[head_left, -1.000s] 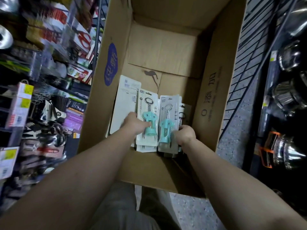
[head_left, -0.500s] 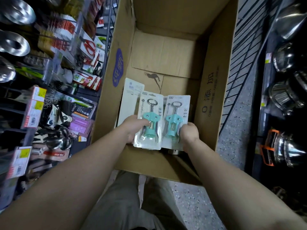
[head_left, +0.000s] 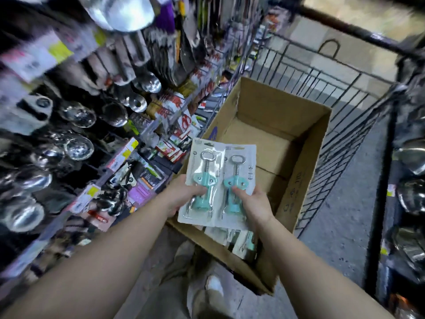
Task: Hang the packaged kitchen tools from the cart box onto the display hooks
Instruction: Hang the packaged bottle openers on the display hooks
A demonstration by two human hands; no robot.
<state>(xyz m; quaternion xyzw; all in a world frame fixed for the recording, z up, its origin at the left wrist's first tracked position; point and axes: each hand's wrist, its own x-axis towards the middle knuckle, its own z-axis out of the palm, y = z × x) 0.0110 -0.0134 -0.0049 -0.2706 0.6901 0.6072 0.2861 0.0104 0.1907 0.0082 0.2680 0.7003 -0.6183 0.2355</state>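
Two blister packs with teal corkscrews are held up above the near end of the open cardboard box [head_left: 305, 180]. My left hand [head_left: 184, 194] grips the left pack [head_left: 202, 171] at its lower half. My right hand [head_left: 255, 201] grips the right pack [head_left: 241, 166], thumb on the teal body. The two packs overlap side by side. More of the same packs [head_left: 239, 238] lie in the near corner of the box, below the held ones. The display rack [head_left: 128, 125] with hung kitchenware fills the left side, blurred.
The box sits in a black wire cart [head_left: 322, 93]. Steel ladles and strainers [head_left: 78, 146] hang on the left rack with price tags [head_left: 122, 155]. Steel pots [head_left: 411, 196] stand on shelves at the right. My shoes [head_left: 213, 286] are on the speckled floor below.
Both hands have lifted the two corkscrew packs up out of the box. My head has tilted up, bringing the rack and the cart's far end into view.
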